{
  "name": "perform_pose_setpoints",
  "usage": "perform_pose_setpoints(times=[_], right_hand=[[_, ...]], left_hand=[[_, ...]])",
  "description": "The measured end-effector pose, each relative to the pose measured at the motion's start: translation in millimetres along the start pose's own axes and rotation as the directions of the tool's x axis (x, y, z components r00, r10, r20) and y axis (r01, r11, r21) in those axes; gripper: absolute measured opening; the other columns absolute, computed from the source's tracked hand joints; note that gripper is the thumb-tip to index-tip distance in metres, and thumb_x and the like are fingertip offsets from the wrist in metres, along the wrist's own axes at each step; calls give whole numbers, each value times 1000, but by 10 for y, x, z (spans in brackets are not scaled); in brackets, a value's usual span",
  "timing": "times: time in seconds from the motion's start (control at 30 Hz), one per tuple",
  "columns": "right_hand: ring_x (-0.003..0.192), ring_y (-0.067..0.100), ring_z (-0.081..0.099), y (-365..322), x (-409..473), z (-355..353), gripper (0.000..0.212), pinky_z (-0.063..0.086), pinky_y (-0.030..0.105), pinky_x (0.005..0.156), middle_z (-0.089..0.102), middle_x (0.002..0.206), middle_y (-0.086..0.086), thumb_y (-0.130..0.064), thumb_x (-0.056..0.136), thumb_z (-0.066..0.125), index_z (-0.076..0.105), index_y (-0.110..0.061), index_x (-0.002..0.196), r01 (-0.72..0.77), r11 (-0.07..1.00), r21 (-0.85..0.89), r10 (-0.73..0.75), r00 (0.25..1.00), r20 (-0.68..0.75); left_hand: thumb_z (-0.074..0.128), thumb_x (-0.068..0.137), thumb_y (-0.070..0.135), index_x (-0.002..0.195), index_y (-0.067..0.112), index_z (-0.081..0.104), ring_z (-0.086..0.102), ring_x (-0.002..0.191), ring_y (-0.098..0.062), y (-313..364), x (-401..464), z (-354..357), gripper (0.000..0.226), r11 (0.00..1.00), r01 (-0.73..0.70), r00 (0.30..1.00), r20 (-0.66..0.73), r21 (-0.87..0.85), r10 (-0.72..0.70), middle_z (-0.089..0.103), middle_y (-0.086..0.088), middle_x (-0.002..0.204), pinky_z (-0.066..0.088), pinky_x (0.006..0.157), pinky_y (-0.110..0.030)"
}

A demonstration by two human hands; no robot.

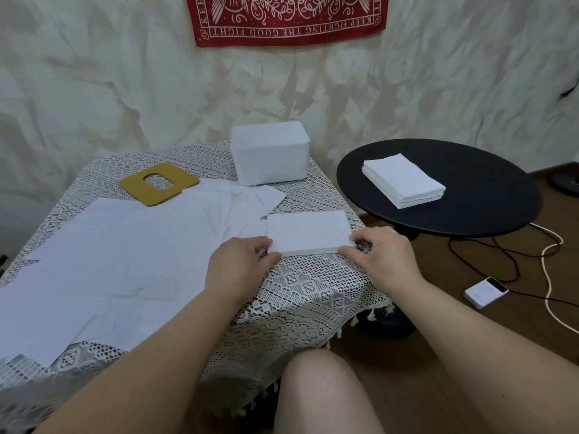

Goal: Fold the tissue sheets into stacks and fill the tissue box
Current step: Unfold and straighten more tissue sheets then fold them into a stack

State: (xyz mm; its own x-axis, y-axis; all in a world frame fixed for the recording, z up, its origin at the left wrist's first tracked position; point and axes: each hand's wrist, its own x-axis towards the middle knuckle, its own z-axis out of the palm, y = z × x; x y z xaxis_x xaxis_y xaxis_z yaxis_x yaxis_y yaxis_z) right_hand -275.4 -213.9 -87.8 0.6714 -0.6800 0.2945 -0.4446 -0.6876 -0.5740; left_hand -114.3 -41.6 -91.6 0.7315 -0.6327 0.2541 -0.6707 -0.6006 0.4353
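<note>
Loose white tissue sheets point(103, 261) lie spread, unfolded, over the left of the lace-covered counter point(313, 296); these remain to be folded. Behind them rests a flat mustard-yellow lid with an oval slot point(158, 183), off the white rectangular tissue box point(271, 158), which stands at the counter's far edge; whether it holds anything cannot be told. The left hand point(238, 264) and right hand point(382, 255) each pinch a near corner of a folded white tissue stack point(308, 231), both grips grasping it. A second folded stack point(404, 180) waits on the black round side table point(470, 214). Judged roughly midway.
</note>
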Motion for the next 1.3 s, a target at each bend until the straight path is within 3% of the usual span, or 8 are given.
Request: perform_pose_setpoints(times=[0.4, 0.53, 0.6, 0.67, 0.73, 0.8, 0.93, 1.3], right_hand=[[99, 13, 51, 32, 18, 16, 33, 41, 27, 81, 66, 98, -3, -42, 82, 68, 70, -16, 103, 18, 999, -26, -18, 1000, 3], [107, 17, 51, 39, 16, 27, 36, 39, 26, 86, 65, 106, -1, -41, 83, 67, 69, -14, 106, 51, 998, -33, -51, 999, -4], [126, 19, 42, 4, 12, 42, 45, 32, 26, 100, 56, 131, 1, -42, 87, 61, 61, -14, 122, 137, 989, -57, -135, 990, 34], [143, 18, 19, -58, 14, 64, 58, 18, 31, 114, 31, 153, -2, -48, 92, 49, 42, -18, 141, 251, 961, -116, -230, 958, 171], [146, 18, 0, -121, 26, 100, 65, 6, 35, 119, 9, 159, -5, -56, 94, 36, 22, -23, 149, 343, 916, -207, -270, 910, 314], [146, 18, -7, -153, 40, 129, 68, 0, 36, 118, -1, 160, -5, -59, 94, 27, 12, -25, 151, 359, 896, -261, -237, 884, 403], [146, 17, -9, -143, 48, 140, 71, -1, 36, 118, -5, 160, -3, -62, 94, 20, 5, -24, 152, 328, 899, -290, -155, 857, 491], [145, 18, -12, -140, 46, 136, 73, -2, 38, 119, -7, 159, -1, -63, 93, 19, 1, -24, 152, 342, 886, -314, -140, 842, 520]], left_hand=[[63, 85, 46, 117, 30, 66, 61, 102, -13, -8, 14, 12, 36, 1000, -24, 1000, 11, -4, 24, 66, 8, 118, 45, 80, -24], [56, 87, 52, 129, 33, 56, 41, 125, -15, -12, 8, 18, 45, 995, -92, 995, 33, 28, 91, 43, 12, 144, 38, 100, -33], [46, 93, 50, 136, 37, 47, 28, 133, -20, -1, 1, 13, 45, 986, -142, 989, 58, 87, 138, 29, 11, 152, 29, 108, -35], [36, 97, 48, 140, 40, 39, 22, 136, -21, 12, 6, 23, 44, 966, -204, 976, 113, 157, 188, 21, 11, 155, 26, 111, -38], [30, 99, 46, 141, 42, 34, 20, 137, -19, 17, 15, 28, 43, 955, -234, 964, 170, 184, 203, 22, 14, 155, 25, 110, -38], [28, 99, 45, 141, 44, 33, 20, 138, -17, 10, 20, 32, 42, 955, -237, 958, 205, 178, 199, 24, 16, 153, 24, 109, -38], [28, 99, 47, 140, 46, 34, 18, 138, -15, -2, 17, 48, 42, 954, -233, 956, 226, 188, 188, 24, 17, 154, 21, 109, -37], [30, 97, 50, 140, 47, 35, 18, 139, -15, 36, 6, 35, 43, 952, -228, 954, 245, 205, 175, 23, 14, 154, 19, 110, -38]])
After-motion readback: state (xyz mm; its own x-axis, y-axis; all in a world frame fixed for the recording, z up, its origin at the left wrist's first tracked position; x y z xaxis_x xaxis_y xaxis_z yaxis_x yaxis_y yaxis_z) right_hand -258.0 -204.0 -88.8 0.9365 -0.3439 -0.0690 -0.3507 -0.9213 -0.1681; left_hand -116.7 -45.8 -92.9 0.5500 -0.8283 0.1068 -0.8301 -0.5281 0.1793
